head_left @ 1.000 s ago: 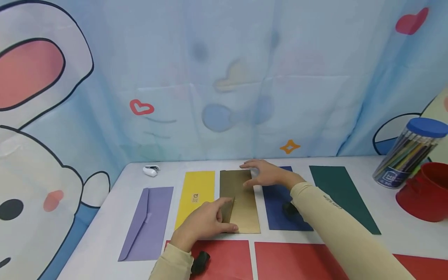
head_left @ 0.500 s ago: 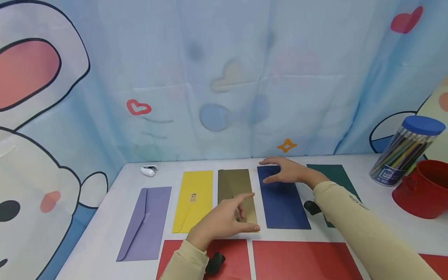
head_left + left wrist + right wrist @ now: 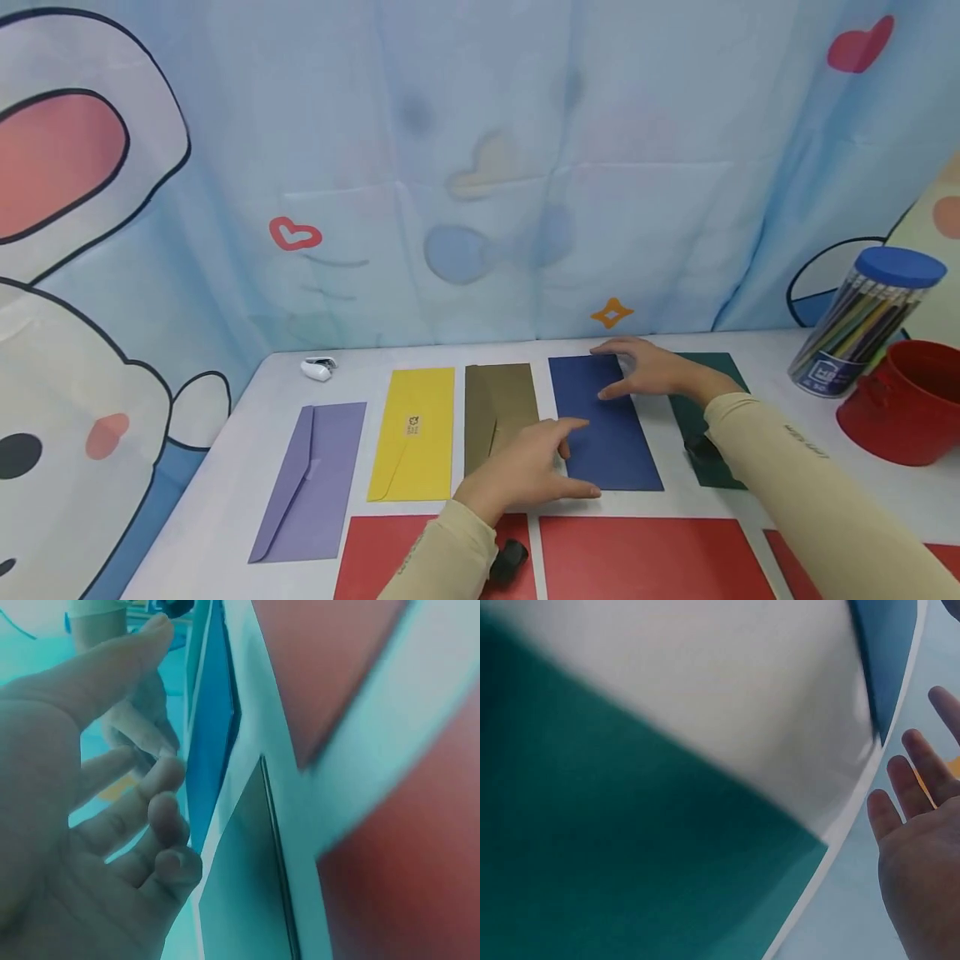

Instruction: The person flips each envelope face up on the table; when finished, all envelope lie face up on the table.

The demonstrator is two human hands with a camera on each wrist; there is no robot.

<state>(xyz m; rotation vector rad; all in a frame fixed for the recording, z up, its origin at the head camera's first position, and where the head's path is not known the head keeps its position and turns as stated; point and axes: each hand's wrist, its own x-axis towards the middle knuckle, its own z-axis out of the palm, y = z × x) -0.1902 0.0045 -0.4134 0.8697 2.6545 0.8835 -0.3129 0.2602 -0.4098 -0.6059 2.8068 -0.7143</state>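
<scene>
In the head view, a dark blue envelope (image 3: 600, 425) lies flat on the white table between my spread hands. The left hand (image 3: 528, 467) hovers at its near left side, thumb and forefinger apart, and covers part of the gold envelope (image 3: 498, 400). At the far right corner of the blue one is my right hand (image 3: 648, 371), fingers extended. Neither hand holds anything. The left wrist view shows the left fingers (image 3: 169, 817) loosely bent and spread beside the envelopes. In the right wrist view, the right fingers are straight. A dark green envelope (image 3: 682, 417) is partly hidden under the right forearm.
Yellow (image 3: 412, 392) and purple (image 3: 330, 500) envelopes lie at left, with a small white object (image 3: 318, 368) behind. Red sheets (image 3: 652, 558) line the near side. A blue-lidded jar of pencils (image 3: 855, 333) and a red pot (image 3: 892, 417) stand right. A printed curtain (image 3: 360, 150) hangs behind.
Both hands have moved right, from around the gold envelope to around the blue one, staying spread apart. The envelopes have stayed in place, and the head view has shifted slightly.
</scene>
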